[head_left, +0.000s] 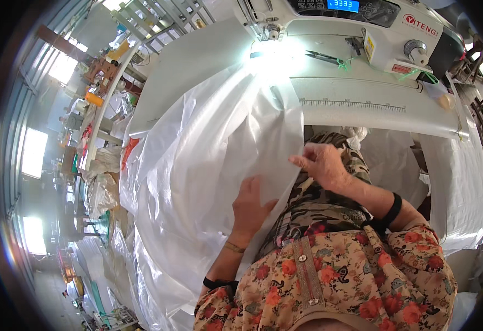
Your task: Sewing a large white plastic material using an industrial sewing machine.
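A large sheet of whitish, see-through plastic [197,165] spreads in folds from under the brightly lit head of a sewing machine [329,25], down over the table's front edge and to my left. My left hand [251,209] lies at the sheet's lower part, fingers stretched and thumb apart; the fingertips look veiled by the plastic. Higher up and to the right, my right hand [325,165] is closed, its thumb and curled fingers at the sheet's right edge. The needle area is lost in the lamp's glare.
Tweezers [324,57] with green thread lie on the machine table [357,91], right of the lit spot. A scale runs along the table's front. More white plastic [454,187] hangs at the right. A cluttered bench [101,116] stands at the left, below a metal rack [159,19].
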Available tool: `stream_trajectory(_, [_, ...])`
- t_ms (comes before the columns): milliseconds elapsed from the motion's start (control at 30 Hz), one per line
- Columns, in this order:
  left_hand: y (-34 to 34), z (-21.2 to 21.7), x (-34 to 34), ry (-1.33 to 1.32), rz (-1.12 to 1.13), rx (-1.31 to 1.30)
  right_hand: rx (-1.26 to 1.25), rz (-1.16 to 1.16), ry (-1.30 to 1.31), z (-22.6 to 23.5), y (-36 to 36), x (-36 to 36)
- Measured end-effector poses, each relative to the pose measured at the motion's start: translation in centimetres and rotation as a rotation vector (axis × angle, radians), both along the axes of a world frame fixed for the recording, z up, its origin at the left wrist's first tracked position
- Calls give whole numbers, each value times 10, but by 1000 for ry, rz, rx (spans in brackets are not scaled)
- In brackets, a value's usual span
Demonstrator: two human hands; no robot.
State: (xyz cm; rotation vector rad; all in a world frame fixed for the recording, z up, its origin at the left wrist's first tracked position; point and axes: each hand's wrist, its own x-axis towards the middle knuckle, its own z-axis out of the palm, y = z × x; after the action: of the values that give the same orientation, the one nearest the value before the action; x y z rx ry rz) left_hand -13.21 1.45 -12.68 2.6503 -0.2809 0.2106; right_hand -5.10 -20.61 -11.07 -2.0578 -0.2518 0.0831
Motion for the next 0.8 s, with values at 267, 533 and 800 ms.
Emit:
stream_trajectory(267, [1, -23, -22, -68, 41, 78, 196, -20, 290, -51, 23, -28])
stream_trajectory(533, [34, 34, -5, -38, 99, 29, 599, 426, 455, -29, 19, -38])
stream_trajectory(800, [72, 15, 1, -541, 575, 354, -275, 94, 260, -42, -41, -9])
